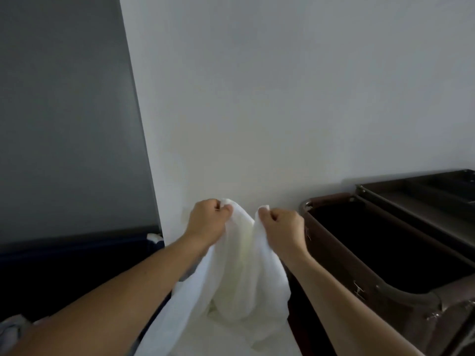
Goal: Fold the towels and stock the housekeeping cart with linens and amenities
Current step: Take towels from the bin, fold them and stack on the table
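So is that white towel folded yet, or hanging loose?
Not folded. The white towel hangs loose and bunched from its top edge, pinched by the left hand and right hand.

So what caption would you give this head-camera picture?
Both hands, left and right, lift a white towel by its top edge beside the brown housekeeping cart.

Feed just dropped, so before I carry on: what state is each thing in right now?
towel: unfolded, held up, hanging bunched.
left grip: pinches the towel's top edge.
right grip: pinches the towel's top edge.
laundry bag: open on top, inside too dark to tell.
cart tray: uncovered, contents unclear.
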